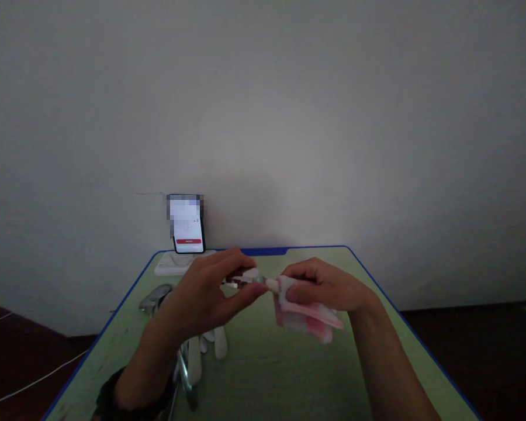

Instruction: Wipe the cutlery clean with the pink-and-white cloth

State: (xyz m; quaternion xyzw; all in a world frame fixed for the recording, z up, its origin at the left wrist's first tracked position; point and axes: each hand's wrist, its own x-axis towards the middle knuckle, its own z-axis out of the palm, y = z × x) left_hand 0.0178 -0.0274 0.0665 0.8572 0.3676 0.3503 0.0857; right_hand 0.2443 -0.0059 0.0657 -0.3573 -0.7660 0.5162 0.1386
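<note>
Left hand (210,295) is pinching a small shiny metal utensil (256,280) with a white tip, held up over the green tabletop (263,362). Right hand (322,286) is clutching a soft, crumpled pink-and-white cloth (309,318) at that tip. More white-handled cutlery (197,351) lies below, and a phone (187,225) stands propped at the back.

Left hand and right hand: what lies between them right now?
In the head view, a small utensil with a pale handle spans the gap: the left hand pinches one end, the other end meets the pink-and-white cloth in the right hand.

White-handled utensil (265,283) against pink cloth (307,318)
</note>
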